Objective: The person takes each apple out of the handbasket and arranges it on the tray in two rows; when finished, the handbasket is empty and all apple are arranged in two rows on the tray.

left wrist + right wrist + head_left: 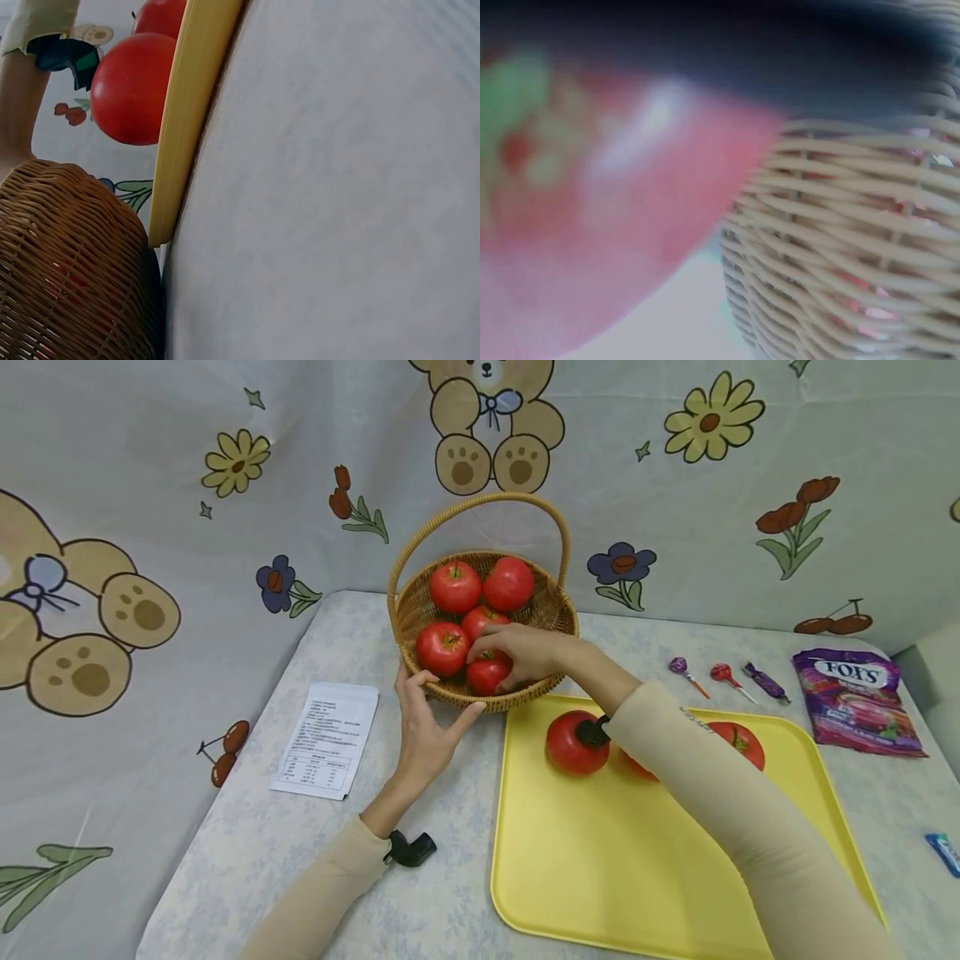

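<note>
A wicker basket (555, 610) with a tall arched handle holds several red tomatoes (455, 587) at the back of the table. My right hand (528, 653) reaches over its front rim, fingers and thumb around the front tomato (487, 675) inside. At the front left, my left hand (425, 727) holds the basket's rim, thumb spread along the front. Another tomato (576, 745) lies on the yellow tray (600, 868), close under the right wrist. In the left wrist view the basket's woven side (67, 247) shows; in the right wrist view a blurred tomato (630, 202) fills the left.
More tomatoes (738, 743) lie on the tray, partly behind the right sleeve. A printed white packet (326, 739) is on the left. Lollipops (723, 673), a purple wrapped candy (765, 682), a purple FOX'S bag (857, 702) and a blue wrapper (943, 853) lie to the right.
</note>
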### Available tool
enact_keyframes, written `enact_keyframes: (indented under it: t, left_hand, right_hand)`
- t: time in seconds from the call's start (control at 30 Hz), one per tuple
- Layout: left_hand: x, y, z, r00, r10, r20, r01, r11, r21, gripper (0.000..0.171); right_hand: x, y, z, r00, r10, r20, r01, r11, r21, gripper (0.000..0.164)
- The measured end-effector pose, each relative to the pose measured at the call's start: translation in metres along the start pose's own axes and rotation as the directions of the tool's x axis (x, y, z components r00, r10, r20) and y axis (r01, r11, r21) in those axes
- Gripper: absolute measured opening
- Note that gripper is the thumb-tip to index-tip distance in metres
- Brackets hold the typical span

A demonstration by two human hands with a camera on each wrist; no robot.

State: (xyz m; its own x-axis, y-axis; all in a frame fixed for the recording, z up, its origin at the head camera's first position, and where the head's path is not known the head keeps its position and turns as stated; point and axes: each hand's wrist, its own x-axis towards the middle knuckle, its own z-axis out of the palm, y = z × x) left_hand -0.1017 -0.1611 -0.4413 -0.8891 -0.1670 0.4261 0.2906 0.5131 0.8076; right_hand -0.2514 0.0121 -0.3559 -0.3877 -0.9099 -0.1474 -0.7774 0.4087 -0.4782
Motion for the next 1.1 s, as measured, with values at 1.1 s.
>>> enact_keyframes:
  t: [1.1]
  left_hand:
    - [-0.001, 0.002, 0.0, 1.0, -0.007, -0.003, 0.007, 1.0, -0.031, 0.064]
  right_hand:
    - [-0.135, -0.003, -0.048, 0.905, -0.005, -0.426, 0.007, 1.0, 0.003, 0.062]
